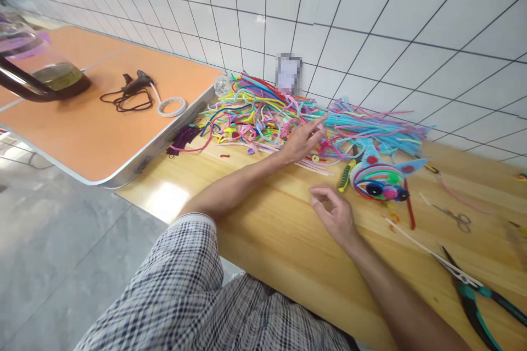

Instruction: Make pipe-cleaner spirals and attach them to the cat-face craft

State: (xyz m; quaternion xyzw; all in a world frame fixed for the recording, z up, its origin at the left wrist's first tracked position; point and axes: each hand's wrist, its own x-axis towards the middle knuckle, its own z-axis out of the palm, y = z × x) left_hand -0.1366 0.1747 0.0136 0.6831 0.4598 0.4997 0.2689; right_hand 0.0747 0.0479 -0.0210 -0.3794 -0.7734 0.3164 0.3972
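Note:
My left hand [303, 141] is stretched over a pile of colourful pipe cleaners [255, 107], its fingers extended and apart. Around its fingertips lie pink and light blue stems [362, 123]; I see nothing clearly held. My right hand [334, 215] is low over the wooden table, its fingers loosely curled with a gap to the thumb and nothing visible in it. Beyond it, to the right, sits an animal head made of pipe cleaners [379, 178], with blue ears, dark eyes and a pink nose. A green-and-yellow handled tool [346, 175] lies against its left side.
Small scissors [457, 218] and large green-handled cutters [467, 285] lie on the wooden table [267, 236] at right. A phone [289, 74] leans on the tiled wall. An orange folding table [99, 137] at left bears a glue gun [138, 83], a tape roll [172, 106] and a glass pitcher [53, 74].

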